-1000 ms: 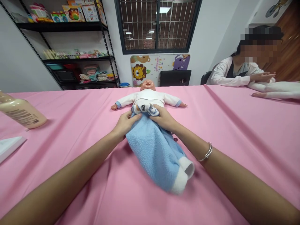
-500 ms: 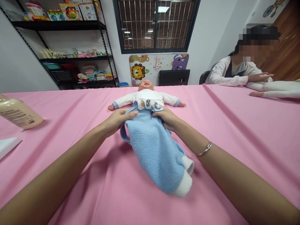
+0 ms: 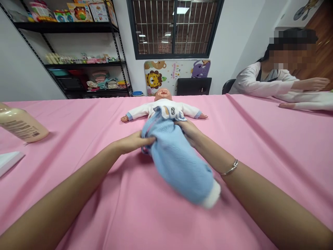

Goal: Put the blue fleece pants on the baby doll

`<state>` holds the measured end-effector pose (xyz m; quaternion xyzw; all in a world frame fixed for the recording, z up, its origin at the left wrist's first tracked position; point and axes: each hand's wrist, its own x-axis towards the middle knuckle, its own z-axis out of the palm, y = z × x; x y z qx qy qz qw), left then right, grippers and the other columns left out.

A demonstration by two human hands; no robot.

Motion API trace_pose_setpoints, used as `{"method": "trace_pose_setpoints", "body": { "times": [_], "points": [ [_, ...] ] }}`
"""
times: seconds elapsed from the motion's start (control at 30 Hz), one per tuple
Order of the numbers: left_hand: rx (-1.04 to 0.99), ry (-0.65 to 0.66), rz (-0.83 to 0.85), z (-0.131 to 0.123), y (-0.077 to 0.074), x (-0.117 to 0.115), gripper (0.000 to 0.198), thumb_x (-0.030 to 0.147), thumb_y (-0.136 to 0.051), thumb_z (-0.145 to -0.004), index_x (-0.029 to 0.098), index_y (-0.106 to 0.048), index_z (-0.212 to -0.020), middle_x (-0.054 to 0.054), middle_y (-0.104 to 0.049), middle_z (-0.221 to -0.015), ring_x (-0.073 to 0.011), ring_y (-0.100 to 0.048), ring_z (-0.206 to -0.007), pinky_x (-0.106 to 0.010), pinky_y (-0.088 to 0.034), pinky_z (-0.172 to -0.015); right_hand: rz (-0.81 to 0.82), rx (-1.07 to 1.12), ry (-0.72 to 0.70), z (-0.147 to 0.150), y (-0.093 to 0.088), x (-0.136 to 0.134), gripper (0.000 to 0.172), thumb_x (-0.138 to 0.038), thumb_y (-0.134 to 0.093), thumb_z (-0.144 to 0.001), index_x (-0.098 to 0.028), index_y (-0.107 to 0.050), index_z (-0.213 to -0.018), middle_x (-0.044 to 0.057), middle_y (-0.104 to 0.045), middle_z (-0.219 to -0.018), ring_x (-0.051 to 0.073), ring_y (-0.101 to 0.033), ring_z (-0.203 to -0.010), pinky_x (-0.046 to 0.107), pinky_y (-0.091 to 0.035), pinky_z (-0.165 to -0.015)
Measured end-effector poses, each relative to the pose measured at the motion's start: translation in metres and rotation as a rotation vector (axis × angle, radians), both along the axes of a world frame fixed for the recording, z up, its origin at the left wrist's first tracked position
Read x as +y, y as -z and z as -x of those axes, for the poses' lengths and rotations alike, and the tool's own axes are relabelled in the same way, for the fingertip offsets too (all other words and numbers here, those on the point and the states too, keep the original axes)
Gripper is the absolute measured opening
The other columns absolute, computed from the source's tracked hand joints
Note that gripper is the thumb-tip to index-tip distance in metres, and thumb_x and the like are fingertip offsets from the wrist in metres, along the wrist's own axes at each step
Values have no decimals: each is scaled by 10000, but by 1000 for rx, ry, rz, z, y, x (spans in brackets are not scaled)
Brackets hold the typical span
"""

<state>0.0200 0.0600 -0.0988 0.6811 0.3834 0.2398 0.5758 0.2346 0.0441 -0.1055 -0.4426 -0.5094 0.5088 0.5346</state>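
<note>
left hand (image 3: 135, 141), right hand (image 3: 191, 132): grips clamp blue trousers (image 3: 179, 159) | I judge legs in, waistband unsettled on doll (image 3: 163, 104) (12 o'clock)

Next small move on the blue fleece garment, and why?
Probably pull the blue fleece garment higher up the baby doll: left hand and right hand both grip its sides near the waist, and its top lies bunched on the torso.

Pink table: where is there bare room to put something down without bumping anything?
Bare cloth lies between the bottle and the doll, and again between the doll and another person's sleeve. The middle is crowded: the left hand and right hand grip the blue trousers.
</note>
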Motion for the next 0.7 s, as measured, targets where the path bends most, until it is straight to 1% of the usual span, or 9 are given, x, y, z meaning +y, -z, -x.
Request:
{"method": "trace_pose_setpoints", "body": {
  "times": [0.07, 0.13, 0.27, 0.4, 0.43, 0.5, 0.6, 0.63, 0.7],
  "points": [
    [-223, -280, -95, -6, 9, 8, 448, 548, -830, -639, 170, -640, -788, -15, -640, -673, -144, -578, -590, -224, -478, -538, 70, 151, -34, 4, -3, -7, 311, -101, -607, -775, -129, -646, -1082, 80, -681, -1170, 194, -643, -1094, 365, -472, -1067],
    [-379, -438, -92, -14, 14, 10, 379, 496, -778, -743, 176, -646, -898, -16, -681, -759, -155, -629, -676, -227, -522, -621, 98, 163, -92, 5, -5, -11, 263, -98, -666, -749, -128, -677, -1010, 64, -695, -1129, 183, -631, -1100, 359, -425, -1106],
    [-469, -388, 125, -30, 18, 1, 341, 422, -673, -867, 181, -632, -1104, -52, -722, -942, -191, -679, -866, -282, -563, -829, 13, -40, -198, 3, -1, -10, 218, -202, -715, -744, -123, -706, -947, 52, -707, -1020, 202, -618, -1044, 411, -437, -1065],
    [-542, -383, 192, -41, 20, -3, 303, 367, -650, -861, 167, -646, -1088, -57, -722, -955, -204, -682, -913, -311, -554, -915, -283, -302, -247, -1, 3, -2, 137, -240, -663, -771, -132, -687, -850, 32, -690, -910, 212, -614, -947, 398, -481, -970],
    [-558, -404, 198, -42, 21, -2, 263, 332, -636, -855, 168, -652, -1059, -49, -722, -930, -201, -684, -899, -308, -558, -906, -370, -362, -212, -3, 5, 2, 103, -216, -629, -780, -135, -676, -823, 31, -684, -885, 212, -614, -927, 387, -487, -952],
    [-571, -434, 209, -41, 21, 1, 204, 266, -608, -834, 171, -661, -1007, -34, -723, -898, -195, -685, -884, -292, -565, -877, -485, -439, -35, -8, 9, 10, 114, -177, -554, -802, -138, -661, -808, 41, -678, -864, 215, -612, -901, 378, -490, -928],
    [-525, -415, 185, -36, 22, 6, 212, 252, -618, -804, 176, -673, -994, -29, -728, -927, -192, -681, -902, -262, -565, -836, -456, -480, 243, -16, 16, 20, 170, -161, -498, -825, -115, -660, -844, 83, -685, -892, 241, -616, -918, 399, -487, -924],
    [-490, -408, 167, -34, 23, 7, 222, 272, -633, -800, 176, -675, -995, -32, -728, -934, -193, -680, -899, -260, -565, -822, -431, -491, 252, -18, 17, 22, 181, -156, -498, -827, -104, -666, -872, 95, -690, -929, 251, -619, -953, 409, -482, -942],
    [-388, -429, 120, -30, 25, 11, 229, 331, -656, -802, 167, -673, -961, -45, -726, -906, -202, -677, -863, -272, -566, -788, -394, -502, 139, -17, 18, 21, 240, -153, -520, -832, -94, -675, -1005, 108, -686, -1071, 260, -609, -1062, 422, -461, -1005]
  ]
}}
